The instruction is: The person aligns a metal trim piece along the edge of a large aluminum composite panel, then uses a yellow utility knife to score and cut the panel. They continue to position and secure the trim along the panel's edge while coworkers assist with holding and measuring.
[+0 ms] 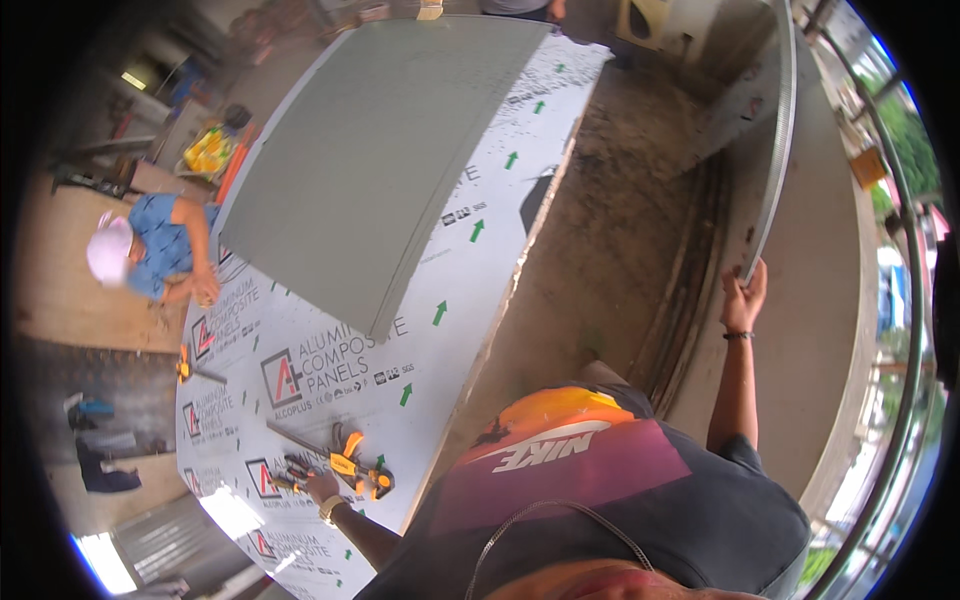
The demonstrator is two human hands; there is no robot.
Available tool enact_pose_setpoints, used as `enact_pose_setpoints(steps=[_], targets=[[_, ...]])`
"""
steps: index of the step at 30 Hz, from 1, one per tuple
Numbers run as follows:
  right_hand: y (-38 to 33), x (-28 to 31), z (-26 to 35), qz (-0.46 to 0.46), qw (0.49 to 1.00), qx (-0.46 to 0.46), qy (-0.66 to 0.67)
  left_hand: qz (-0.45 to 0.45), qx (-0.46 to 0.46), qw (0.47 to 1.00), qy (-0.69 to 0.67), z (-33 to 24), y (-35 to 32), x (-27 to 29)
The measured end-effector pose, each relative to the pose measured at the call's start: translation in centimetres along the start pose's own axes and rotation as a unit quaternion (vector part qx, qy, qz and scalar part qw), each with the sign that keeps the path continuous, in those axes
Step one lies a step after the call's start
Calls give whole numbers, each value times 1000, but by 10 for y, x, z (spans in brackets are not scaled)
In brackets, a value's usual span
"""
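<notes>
My right hand (745, 298) is raised to the right and grips the lower end of a long grey metal strip (775, 150) that curves up and away. My left hand (322, 487), with a watch on its wrist, reaches down to the left. It lies against a cluster of orange and black clamps (355, 465) on a big white film-covered panel (470, 270) marked with green arrows. Whether its fingers close on a clamp is too small to tell. A grey sheet (380, 150) lies on top of the white panel.
Another person in a blue shirt and pale cap (140, 250) crouches at the panel's left edge with a hand (205, 290) on it. A small clamp (185, 365) sits on that edge. Bare dirty concrete floor (610, 230) separates panel and strip. Yellow and orange items (212, 150) lie beyond.
</notes>
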State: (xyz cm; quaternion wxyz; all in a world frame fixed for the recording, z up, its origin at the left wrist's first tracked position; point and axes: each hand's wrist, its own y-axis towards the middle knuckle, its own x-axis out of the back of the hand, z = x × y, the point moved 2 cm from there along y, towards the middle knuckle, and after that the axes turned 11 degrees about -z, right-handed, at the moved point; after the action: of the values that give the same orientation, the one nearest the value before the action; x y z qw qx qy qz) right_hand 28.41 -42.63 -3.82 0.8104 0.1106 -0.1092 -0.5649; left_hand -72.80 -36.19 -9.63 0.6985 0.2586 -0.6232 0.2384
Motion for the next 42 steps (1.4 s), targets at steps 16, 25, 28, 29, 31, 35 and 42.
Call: enact_pose_setpoints(steps=[16,25,28,29,31,35,42], targets=[[-185,-36,-26,66,996,-21,-58,318,-464,468,-682,-707,-432,406],[-149,57,-75,316,877,-157,-327,352,-460,412,-703,-739,-500,247],[-80,103,-49,140,943,-117,-278,321,-461,467,-683,-728,-516,204],[-52,110,-35,95,959,-116,-243,324,-475,463,-674,-724,-519,196],[1,105,5,14,983,-46,-180,324,-497,461,-660,-714,-525,188],[81,61,108,101,994,-36,28,325,-509,490,-629,-689,-538,184],[109,-17,224,198,952,-22,231,269,-607,458,-592,-657,-543,156]])
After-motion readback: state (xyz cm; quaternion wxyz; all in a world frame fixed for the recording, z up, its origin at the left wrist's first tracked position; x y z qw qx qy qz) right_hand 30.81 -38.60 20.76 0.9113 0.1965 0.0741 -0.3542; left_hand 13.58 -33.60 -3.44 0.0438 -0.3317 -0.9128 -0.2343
